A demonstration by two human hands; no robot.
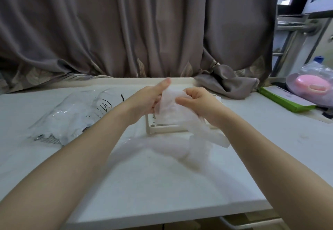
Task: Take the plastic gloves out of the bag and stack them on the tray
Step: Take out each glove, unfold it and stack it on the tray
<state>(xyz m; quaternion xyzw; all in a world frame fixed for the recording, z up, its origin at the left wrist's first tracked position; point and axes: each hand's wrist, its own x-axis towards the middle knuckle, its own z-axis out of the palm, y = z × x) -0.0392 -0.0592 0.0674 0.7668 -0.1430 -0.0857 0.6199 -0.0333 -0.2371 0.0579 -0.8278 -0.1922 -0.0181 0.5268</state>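
A thin translucent plastic glove (173, 110) hangs between both hands above the table's middle. My left hand (147, 96) pinches its upper left edge with the thumb raised. My right hand (198, 101) grips its upper right part. The glove's fingers droop toward me over the near rim of a cream-coloured tray (150, 127), which is mostly hidden behind the glove and hands. The clear plastic bag (72, 114) with black printing lies on the table to the left, still holding more white gloves.
The white table (162, 184) has its front edge close to me. A grey curtain (126, 22) hangs behind, with a fold (228, 83) resting on the table's back right. A green box (284, 100) and a bagged pink object (311, 85) sit far right.
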